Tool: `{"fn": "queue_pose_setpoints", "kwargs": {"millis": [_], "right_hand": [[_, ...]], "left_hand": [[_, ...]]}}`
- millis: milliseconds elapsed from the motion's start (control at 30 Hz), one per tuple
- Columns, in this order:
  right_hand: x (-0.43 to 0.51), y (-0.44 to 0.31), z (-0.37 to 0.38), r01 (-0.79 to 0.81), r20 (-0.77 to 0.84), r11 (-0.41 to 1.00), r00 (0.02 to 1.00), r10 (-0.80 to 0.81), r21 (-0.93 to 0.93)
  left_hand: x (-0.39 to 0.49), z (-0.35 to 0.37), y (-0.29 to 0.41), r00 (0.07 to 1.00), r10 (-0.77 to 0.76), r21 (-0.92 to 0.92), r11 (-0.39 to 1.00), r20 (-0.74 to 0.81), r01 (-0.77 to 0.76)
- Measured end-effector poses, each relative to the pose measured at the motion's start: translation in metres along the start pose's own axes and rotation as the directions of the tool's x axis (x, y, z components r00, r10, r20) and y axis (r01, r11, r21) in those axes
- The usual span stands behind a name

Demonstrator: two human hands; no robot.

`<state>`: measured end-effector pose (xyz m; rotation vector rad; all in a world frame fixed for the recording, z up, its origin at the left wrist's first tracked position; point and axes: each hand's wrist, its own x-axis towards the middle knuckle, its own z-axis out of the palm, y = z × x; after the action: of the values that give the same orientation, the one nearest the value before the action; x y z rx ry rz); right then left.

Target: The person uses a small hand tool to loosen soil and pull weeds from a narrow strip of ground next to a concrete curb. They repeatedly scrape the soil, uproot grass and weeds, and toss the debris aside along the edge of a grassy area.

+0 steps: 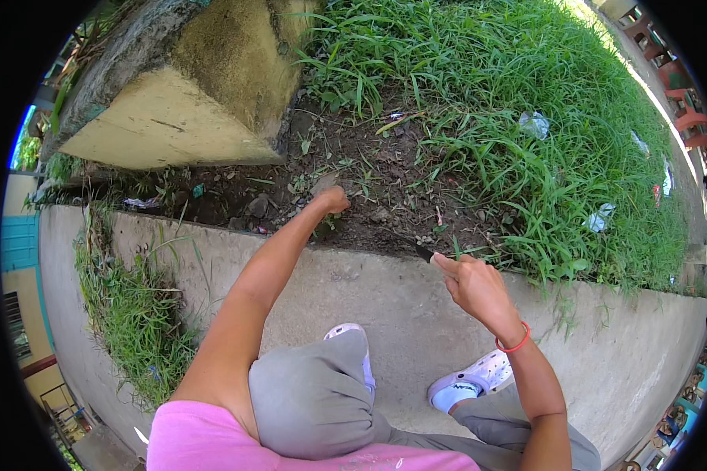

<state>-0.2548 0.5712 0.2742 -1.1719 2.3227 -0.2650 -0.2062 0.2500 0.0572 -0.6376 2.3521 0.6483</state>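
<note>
My right hand (477,288), with a red band at its wrist, grips a dark-bladed knife (424,253) whose blade points up and left over the soil by the concrete edge. The tip of the blade is hard to make out against the dirt. My left hand (333,200) is low over the bare soil (383,159), its fingers curled; a bit of green weed (331,221) shows just under it, and whether the fingers hold it I cannot tell. Dense green grass (477,70) grows beyond and to the right of the soil.
A yellow concrete block (171,118) stands at upper left. A pile of cut grass (135,318) lies on the concrete walkway (400,306) at left. Plastic scraps (534,125) are scattered in the grass. My feet in light clogs (483,371) are on the concrete. Red chairs (689,120) stand far right.
</note>
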Motion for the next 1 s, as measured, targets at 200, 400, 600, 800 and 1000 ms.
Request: {"fn": "queue_pose_setpoints", "kwargs": {"millis": [200,400,600,800,1000], "right_hand": [[0.027,-0.028,0.023,0.081,-0.032,0.995,0.996,-0.079,0.067],[0.038,-0.038,0.034,0.046,-0.046,0.998,0.998,-0.045,0.037],[0.05,-0.037,0.039,0.093,-0.064,0.989,0.994,-0.086,0.117],[0.107,-0.062,0.093,0.244,0.0,0.896,0.965,-0.263,0.37],[0.14,-0.069,0.081,0.148,-0.034,0.977,0.989,-0.144,0.152]], "left_hand": [[0.011,-0.047,-0.078,0.941,-0.338,0.105,0.936,0.004,0.336],[-0.004,0.001,-0.03,0.923,-0.367,-0.069,0.93,-0.119,0.361],[0.015,-0.019,-0.082,0.893,-0.436,-0.37,0.816,0.108,0.443],[0.007,-0.015,-0.214,0.952,-0.287,0.06,0.958,0.105,0.282],[0.019,0.033,-0.129,0.921,-0.377,-0.289,0.897,-0.101,0.335]]}}
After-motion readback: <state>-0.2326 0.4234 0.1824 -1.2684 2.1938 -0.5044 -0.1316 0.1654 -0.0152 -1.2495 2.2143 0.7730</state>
